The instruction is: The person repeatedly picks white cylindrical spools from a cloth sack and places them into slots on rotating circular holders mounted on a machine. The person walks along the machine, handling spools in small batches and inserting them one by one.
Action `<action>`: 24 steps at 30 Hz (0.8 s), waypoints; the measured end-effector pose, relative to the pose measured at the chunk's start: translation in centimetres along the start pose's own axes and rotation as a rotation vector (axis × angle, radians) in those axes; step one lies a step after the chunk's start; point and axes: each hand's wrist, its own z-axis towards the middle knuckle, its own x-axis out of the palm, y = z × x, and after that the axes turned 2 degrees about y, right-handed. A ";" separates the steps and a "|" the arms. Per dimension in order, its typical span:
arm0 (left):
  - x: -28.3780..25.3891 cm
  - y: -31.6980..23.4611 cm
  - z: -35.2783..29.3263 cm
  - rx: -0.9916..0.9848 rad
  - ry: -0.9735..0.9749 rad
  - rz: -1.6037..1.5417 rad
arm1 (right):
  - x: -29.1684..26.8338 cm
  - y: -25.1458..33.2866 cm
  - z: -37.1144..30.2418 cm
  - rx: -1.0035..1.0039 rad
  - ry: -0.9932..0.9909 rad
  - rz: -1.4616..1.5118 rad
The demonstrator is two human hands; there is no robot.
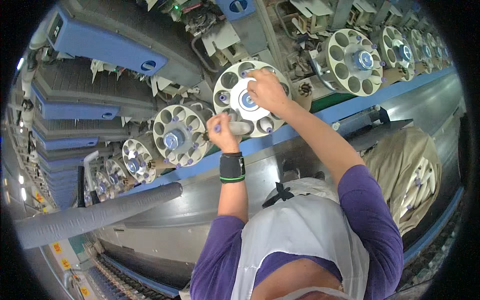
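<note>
A round cream-coloured bobbin magazine (236,111) with a ring of holes and a white and blue hub (248,100) is in front of me. Bobbins with purple tips sit in several of its holes. My left hand (223,133), with a black wristband below it, is closed around the purple-tipped end of a pale yarn bobbin (242,128), which lies across the magazine's lower left rim. My right hand (270,92) is over the magazine's upper right, its fingers curled together close to a purple bobbin tip (244,73). What those fingers pinch, if anything, is too small to tell.
A similar magazine (167,131) stands close on the left, another (341,67) on the right, with more in line both ways. A blue rail (320,131) runs below them. A grey padded tube (100,214) juts in at left. A brown cloth sack (395,155) of bobbins hangs at right.
</note>
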 end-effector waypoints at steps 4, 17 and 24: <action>2.8 -3.0 -0.9 0.169 0.256 0.651 | -1.5 0.1 -1.9 0.010 0.324 -0.112; 19.3 -16.5 -5.2 0.126 0.814 0.036 | -30.0 -3.7 -32.5 0.895 -0.630 0.083; 46.6 -17.9 -39.2 0.188 1.747 0.212 | -42.0 -4.2 -61.7 1.690 -0.388 -0.464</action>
